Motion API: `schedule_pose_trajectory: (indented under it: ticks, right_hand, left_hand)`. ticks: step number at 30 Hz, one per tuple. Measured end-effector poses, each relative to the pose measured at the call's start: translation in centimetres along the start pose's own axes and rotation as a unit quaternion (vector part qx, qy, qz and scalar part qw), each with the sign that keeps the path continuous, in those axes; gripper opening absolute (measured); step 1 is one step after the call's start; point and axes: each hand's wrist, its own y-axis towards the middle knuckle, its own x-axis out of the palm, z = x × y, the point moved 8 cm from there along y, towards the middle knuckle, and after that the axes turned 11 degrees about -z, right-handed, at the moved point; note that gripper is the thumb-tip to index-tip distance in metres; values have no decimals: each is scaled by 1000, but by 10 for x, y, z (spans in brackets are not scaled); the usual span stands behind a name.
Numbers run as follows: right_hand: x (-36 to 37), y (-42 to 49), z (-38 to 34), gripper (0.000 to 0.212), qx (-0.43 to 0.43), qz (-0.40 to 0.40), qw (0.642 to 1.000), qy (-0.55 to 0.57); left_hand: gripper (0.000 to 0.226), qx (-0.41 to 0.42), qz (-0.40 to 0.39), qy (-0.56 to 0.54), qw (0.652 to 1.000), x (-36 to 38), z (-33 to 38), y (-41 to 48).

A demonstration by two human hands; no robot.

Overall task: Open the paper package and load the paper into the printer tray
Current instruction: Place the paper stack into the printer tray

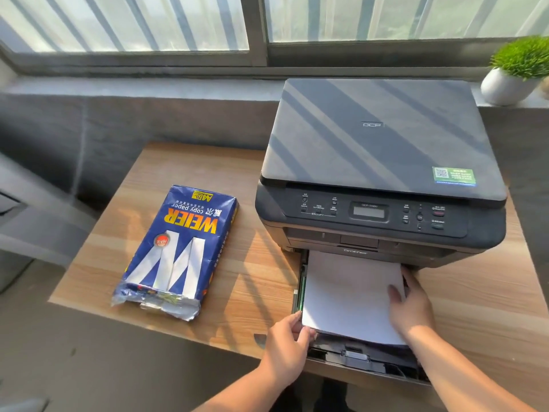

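Observation:
A dark grey printer (380,162) stands on the wooden table (255,281), its paper tray (362,359) pulled out towards me. A stack of white paper (347,292) lies in the tray, its near edge raised slightly above the tray floor. My left hand (288,346) pinches the stack's near left corner. My right hand (411,307) rests flat on the stack's right side, fingers spread along its right edge. The blue paper package (178,251), printed "WEIER copy paper", lies to the left of the printer with its near end torn open and crumpled.
A potted green plant (517,72) in a white pot stands on the window sill behind the printer's right corner. The table's front edge runs just below the package and under the tray. Grey furniture (35,221) sits left of the table.

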Motion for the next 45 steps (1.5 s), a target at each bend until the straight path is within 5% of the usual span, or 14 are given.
schedule_pose_trajectory:
  ticks: [7,11,16,25,38,40,45]
  right_hand:
    - [16,-4,-5,61,-26,-1,992,-121]
    - [-29,-15,4,48,-29,101,976,-191]
    - [-30,-17,42,20,36,37,985,-163]
    - [-27,-16,50,25,36,56,985,-159]
    - [-24,-12,46,22,18,21,987,-158]
    - [-29,-29,33,26,-41,30,982,-181]
    - [-19,-131,-4,21,-306,36,910,-279]
  left_hand:
    - [18,7,28,-14,999,-3,3,-4]
    - [17,50,104,65,991,-24,24,5]
    - [26,82,126,165,975,-22,47,22]
    - [36,24,182,161,970,-11,45,21]
    - [35,24,129,164,978,-14,51,25]
    - [37,95,128,240,958,-17,64,14]
    - [14,352,68,430,828,-3,83,-56]
